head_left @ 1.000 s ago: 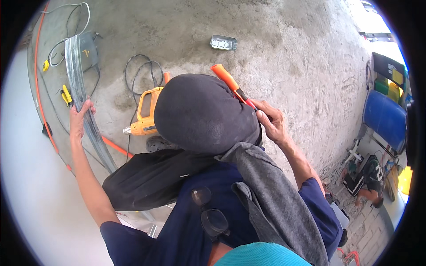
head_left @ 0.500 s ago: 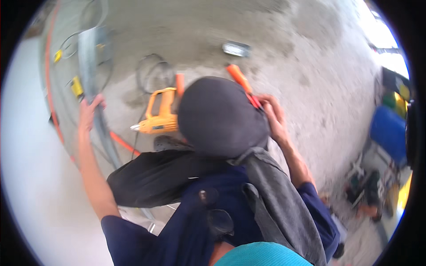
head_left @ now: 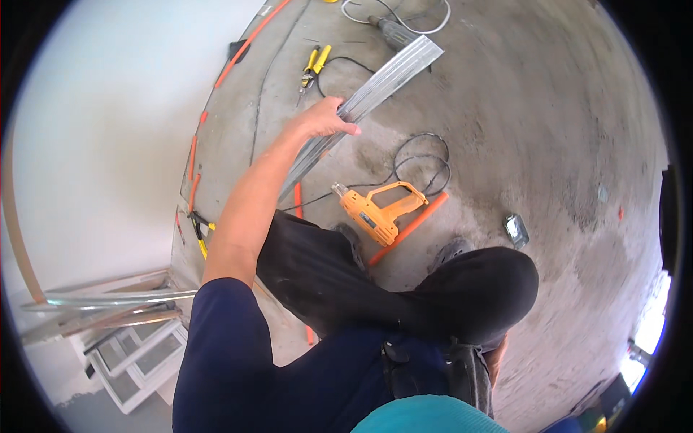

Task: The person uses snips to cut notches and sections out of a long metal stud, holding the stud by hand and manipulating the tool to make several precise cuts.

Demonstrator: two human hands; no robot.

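Note:
A long, ribbed metal profile [head_left: 393, 76] slants across the floor on the left side of my body. My left hand [head_left: 328, 119] grips it near its middle, thumb on one side and fingers on the other. An orange heat gun [head_left: 375, 220] lies on the floor in front of my knees, its nozzle pointing left. Against its handle rests a loose orange tube [head_left: 411, 229]. My right hand is hidden below my bent right knee; only a strip of that arm shows.
Yellow-handled pliers [head_left: 315, 65] and a grey power tool [head_left: 393, 32] lie beyond the profile. A black cable [head_left: 433, 162] coils behind the heat gun. A small metal box [head_left: 516, 231] sits to the right. White frames [head_left: 137, 364] lean by the left wall.
My view has swung left. My right hand, earlier beside the right knee with a red and orange object, has gone from sight. My left hand, reaching at the profile before, now grips it.

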